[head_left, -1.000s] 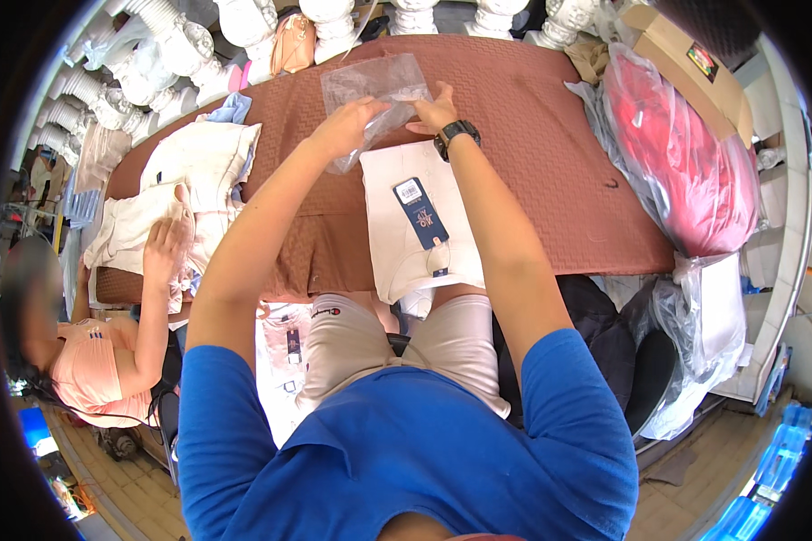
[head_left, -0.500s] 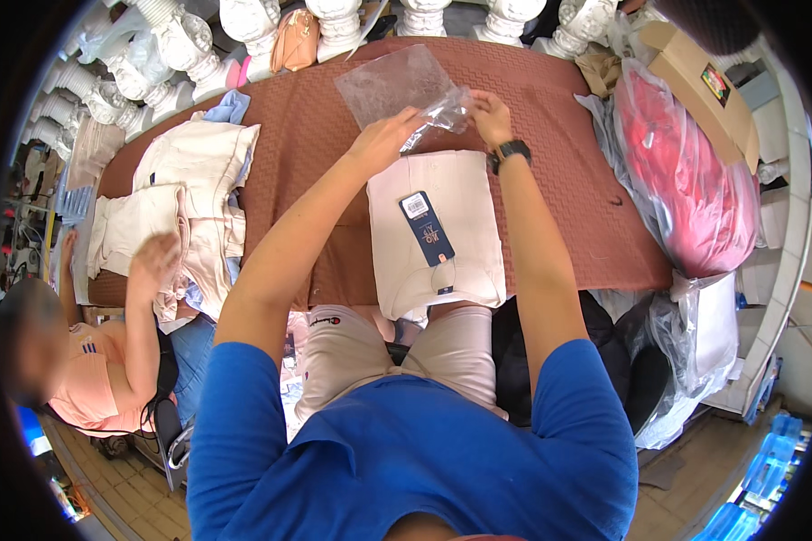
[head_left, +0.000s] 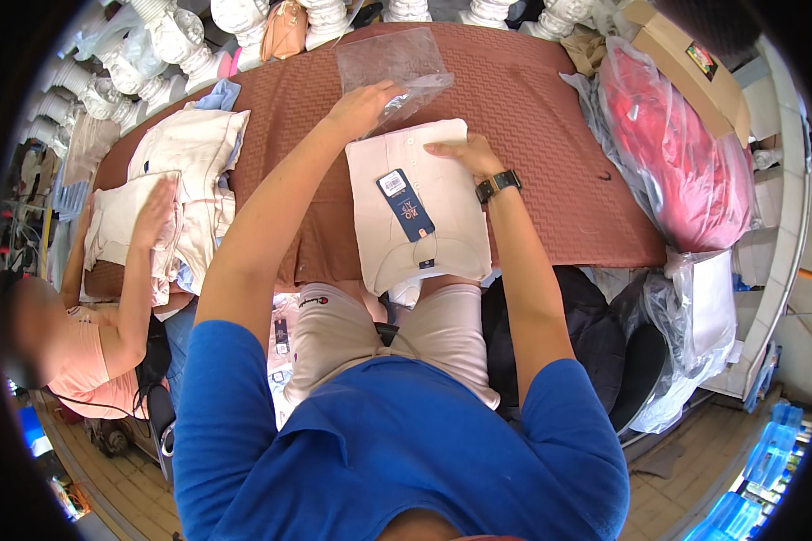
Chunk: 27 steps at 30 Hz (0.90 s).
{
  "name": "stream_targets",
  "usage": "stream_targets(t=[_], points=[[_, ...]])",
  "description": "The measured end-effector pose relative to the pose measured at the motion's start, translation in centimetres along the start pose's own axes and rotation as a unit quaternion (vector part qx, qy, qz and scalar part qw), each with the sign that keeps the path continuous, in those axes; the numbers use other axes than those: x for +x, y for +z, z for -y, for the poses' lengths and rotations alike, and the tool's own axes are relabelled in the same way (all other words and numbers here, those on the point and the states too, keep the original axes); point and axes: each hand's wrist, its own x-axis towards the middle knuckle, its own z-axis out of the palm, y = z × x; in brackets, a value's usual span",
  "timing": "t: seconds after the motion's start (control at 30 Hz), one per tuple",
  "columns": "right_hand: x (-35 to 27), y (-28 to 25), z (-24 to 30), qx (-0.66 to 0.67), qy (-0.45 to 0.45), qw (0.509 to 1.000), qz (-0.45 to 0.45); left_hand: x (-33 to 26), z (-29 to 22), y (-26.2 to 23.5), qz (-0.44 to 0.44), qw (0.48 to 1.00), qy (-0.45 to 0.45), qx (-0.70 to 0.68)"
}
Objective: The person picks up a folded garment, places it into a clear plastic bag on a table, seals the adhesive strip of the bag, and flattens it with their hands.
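Observation:
A folded cream shirt (head_left: 383,239) with a front button placket and a dark blue hang tag (head_left: 411,206) lies at the near table edge, overhanging it above my lap. At its far right edge is my right hand (head_left: 471,155), thumb stretched over the top and the other fingers mostly hidden, gripping that side. My left hand (head_left: 363,108) is closed on the near edge of a clear plastic bag (head_left: 383,59), just beyond the shirt. The bag lies flat on the brown tablecloth, its mouth edge crumpled beside my left fingers.
On the left a co-worker's hands (head_left: 158,212) rest on folded cream garments (head_left: 122,212), beside a stack of more shirts (head_left: 189,149). A large plastic bag of red goods (head_left: 677,153) and a cardboard box (head_left: 686,63) stand at right. White balusters (head_left: 176,41) line the far side.
My right hand has left the plastic bag and come down to the shirt's far right edge. The shirt has shifted toward the bag. The co-worker's hand has moved onto the garment.

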Motion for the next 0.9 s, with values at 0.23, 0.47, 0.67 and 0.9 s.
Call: stream_targets(t=[0.23,0.47,0.67,0.9], points=[[-1.3,-1.7,-2.1,0.083,-0.078,0.993,0.035,-1.4,-0.3,-0.3,-0.012,1.0,-0.004,0.007],[-3.0,-2.1,-2.6,0.119,-0.109,0.986,-0.027,-2.0,-2.5,0.0,0.014,0.997,-0.017,0.071],[-1.8,-2.4,-3.5,0.13,-0.126,0.983,-0.01,-2.9,-7.8,1.9,0.046,0.989,-0.029,0.136],[-1.7,-1.2,-3.2,0.145,-0.131,0.98,-0.028,-2.4,-11.6,3.5,0.0,0.997,-0.022,0.077]])
